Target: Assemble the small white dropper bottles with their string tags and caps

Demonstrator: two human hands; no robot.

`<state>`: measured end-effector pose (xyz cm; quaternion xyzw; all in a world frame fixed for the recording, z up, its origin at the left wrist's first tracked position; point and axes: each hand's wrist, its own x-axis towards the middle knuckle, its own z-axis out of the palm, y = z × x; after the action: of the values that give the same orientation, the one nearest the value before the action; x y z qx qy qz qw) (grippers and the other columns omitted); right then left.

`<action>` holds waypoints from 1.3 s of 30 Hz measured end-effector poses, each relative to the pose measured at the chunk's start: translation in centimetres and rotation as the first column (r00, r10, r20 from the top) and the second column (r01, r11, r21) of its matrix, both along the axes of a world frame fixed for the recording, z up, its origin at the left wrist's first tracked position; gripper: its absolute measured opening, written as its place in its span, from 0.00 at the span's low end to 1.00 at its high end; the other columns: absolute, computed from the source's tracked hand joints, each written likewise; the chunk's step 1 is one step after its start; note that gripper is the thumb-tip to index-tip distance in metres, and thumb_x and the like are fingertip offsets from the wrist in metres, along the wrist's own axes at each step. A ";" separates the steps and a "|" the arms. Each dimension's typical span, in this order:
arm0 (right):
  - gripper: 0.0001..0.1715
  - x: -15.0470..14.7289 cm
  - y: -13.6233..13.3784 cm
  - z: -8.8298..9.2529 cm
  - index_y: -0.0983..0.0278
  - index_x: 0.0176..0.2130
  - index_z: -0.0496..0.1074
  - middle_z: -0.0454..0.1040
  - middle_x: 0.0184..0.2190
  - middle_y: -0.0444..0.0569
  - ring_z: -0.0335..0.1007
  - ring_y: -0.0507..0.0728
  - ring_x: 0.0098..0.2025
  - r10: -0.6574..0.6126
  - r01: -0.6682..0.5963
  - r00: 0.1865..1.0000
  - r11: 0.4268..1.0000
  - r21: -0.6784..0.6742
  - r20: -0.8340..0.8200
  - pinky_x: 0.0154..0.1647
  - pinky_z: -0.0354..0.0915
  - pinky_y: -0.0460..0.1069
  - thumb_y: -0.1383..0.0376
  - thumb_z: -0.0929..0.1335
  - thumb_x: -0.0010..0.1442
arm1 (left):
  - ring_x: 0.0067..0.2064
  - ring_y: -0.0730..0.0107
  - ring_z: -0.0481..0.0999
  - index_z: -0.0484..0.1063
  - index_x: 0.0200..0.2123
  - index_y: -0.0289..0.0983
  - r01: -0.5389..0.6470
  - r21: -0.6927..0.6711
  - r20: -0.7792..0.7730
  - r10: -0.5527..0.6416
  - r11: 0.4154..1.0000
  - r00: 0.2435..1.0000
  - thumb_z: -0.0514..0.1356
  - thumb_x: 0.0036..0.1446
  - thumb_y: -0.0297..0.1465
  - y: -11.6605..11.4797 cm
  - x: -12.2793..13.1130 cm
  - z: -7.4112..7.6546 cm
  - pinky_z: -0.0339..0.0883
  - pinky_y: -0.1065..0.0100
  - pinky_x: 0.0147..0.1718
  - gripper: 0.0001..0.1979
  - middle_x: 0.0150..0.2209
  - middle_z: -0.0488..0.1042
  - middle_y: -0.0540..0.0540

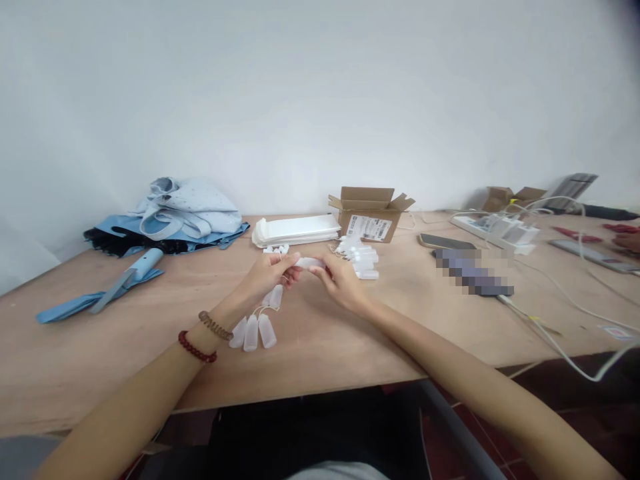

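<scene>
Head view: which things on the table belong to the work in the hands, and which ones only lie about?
In the work: small white bottle, held by left hand and right hand; loose bottles by the left wrist; bottle pile beside the cardboard box; probably the white stack.
Lying about: blue umbrella, phone, power strip, cables.

1. Two bare hands: one left hand (267, 270), one right hand (343, 280).
2. One small translucent white plastic bottle (310, 263) pinched between them.
3. Four hanging bottles (253, 331) of the same kind under the left wrist.
4. One heap of bottles (361, 259) by the box, too bunched to count.
5. Two open brown cardboard boxes: near box (370, 213), far box (510, 198).
6. Two bracelets: one red bead bracelet (196, 348), one brown coil bracelet (215, 325).
7. One stack of flat white bags (295, 230).
8. One folded blue umbrella (117, 287).
</scene>
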<state>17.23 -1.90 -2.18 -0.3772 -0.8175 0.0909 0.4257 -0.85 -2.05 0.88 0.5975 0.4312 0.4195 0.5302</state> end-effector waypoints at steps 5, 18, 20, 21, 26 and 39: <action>0.15 0.0 0.2 -0.3 0.64 0.40 0.68 0.73 0.35 0.53 0.67 0.57 0.36 -0.013 0.013 1.000 1.000 0.008 0.008 0.38 0.58 0.48 0.58 0.58 0.66 | 0.22 0.76 0.65 0.72 0.24 0.31 -0.034 0.030 -0.038 0.035 0.999 0.999 0.61 0.52 0.43 0.2 0.0 -0.5 0.60 0.72 0.22 0.19 0.21 0.70 0.47; 0.24 0.0 0.2 1.6 0.64 0.25 0.61 0.44 0.16 0.35 0.36 0.46 0.18 0.027 -0.437 0.849 0.597 -0.673 -0.527 0.19 0.38 0.45 0.47 0.64 0.56 | 0.31 0.67 0.73 0.77 0.29 0.33 -0.035 0.295 -0.138 0.079 0.955 0.987 0.62 0.51 0.39 0.0 0.2 -1.0 0.68 0.67 0.34 0.14 0.28 0.77 0.43; 0.24 0.2 0.3 1.7 0.64 0.24 0.61 0.43 0.17 0.34 0.34 0.46 0.18 0.021 -0.486 0.833 0.508 -0.711 -0.553 0.19 0.35 0.45 0.47 0.67 0.53 | 0.33 0.66 0.74 0.77 0.29 0.33 0.004 0.297 -0.170 0.049 0.955 0.984 0.61 0.51 0.39 0.1 0.3 -1.0 0.68 0.66 0.36 0.14 0.29 0.78 0.42; 0.25 0.3 0.4 1.7 0.64 0.24 0.61 0.44 0.17 0.34 0.34 0.45 0.18 0.018 -0.488 0.835 0.488 -0.724 -0.551 0.20 0.34 0.45 0.47 0.67 0.53 | 0.33 0.66 0.74 0.77 0.29 0.33 0.027 0.281 -0.186 0.027 0.959 0.982 0.61 0.51 0.39 0.2 0.2 -0.9 0.68 0.66 0.36 0.14 0.30 0.78 0.42; 0.25 0.7 1.5 0.6 0.63 0.23 0.60 0.52 0.16 0.37 0.44 0.47 0.18 -0.006 -0.287 0.916 0.689 -0.666 -0.401 0.20 0.43 0.45 0.47 0.63 0.57 | 0.31 0.67 0.74 0.78 0.31 0.33 -0.007 0.176 -0.238 0.049 0.984 0.970 0.62 0.50 0.41 1.7 -1.3 -0.7 0.68 0.67 0.35 0.15 0.30 0.79 0.42; 0.19 9.8 8.3 0.2 0.67 0.48 0.73 0.75 0.46 0.57 0.70 0.61 0.47 -0.583 0.589 0.808 0.793 -0.157 0.086 0.46 0.62 0.51 0.67 0.60 0.61 | 0.43 0.57 0.74 0.78 0.35 0.36 -0.056 0.526 -0.552 0.390 0.849 0.737 0.58 0.47 0.34 7.7 -7.2 -3.6 0.64 0.64 0.44 0.13 0.41 0.78 0.41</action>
<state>27.02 6.39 -2.00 -0.6490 -0.6562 0.0203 0.3844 -8.08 5.67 -2.68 0.7568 0.5395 0.3451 0.1310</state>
